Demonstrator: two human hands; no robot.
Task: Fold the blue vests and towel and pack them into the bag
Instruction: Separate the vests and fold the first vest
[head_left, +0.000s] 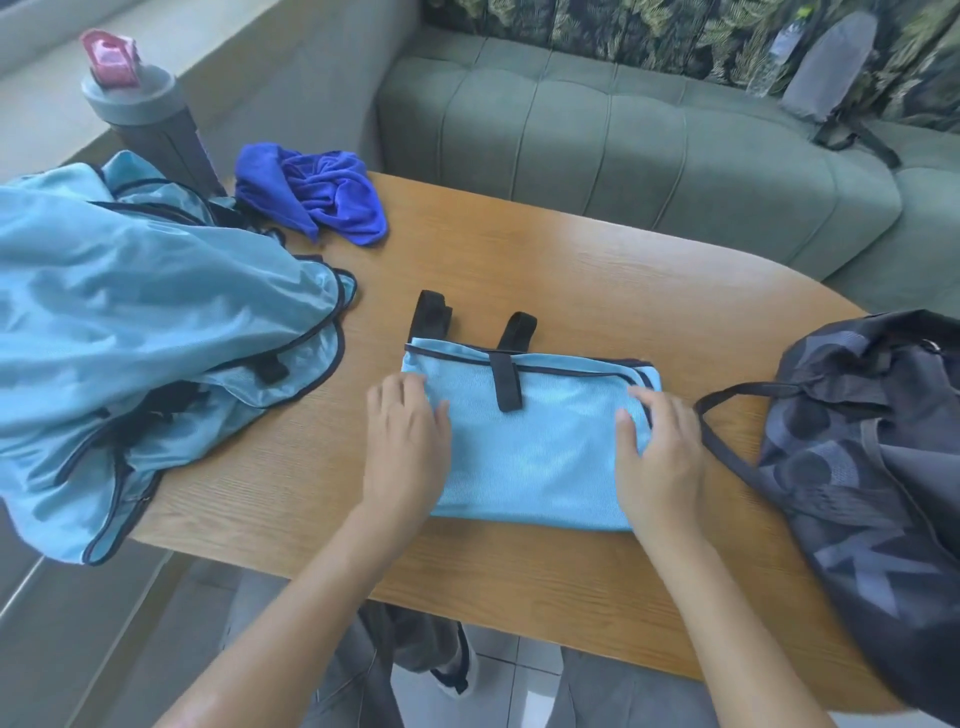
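On the table (571, 270), the left hand (405, 447) and right hand (660, 457) lie flat and unclenched on the folded vest (530, 447). Right of that vest slumps the dark bag (857, 467), apparently open; left, a heap of vests (130, 338); beyond, the crumpled towel (317, 197).

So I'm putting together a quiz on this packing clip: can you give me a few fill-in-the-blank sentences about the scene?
1. Both hands, left hand and right hand, rest on the folded light blue ____.
2. The crumpled dark blue towel lies at the table's far ____ corner.
3. The dark patterned bag sits at the table's ____ edge.
4. The unfolded vests are piled on the ____ side of the table.

Missing words: vest; left; right; left
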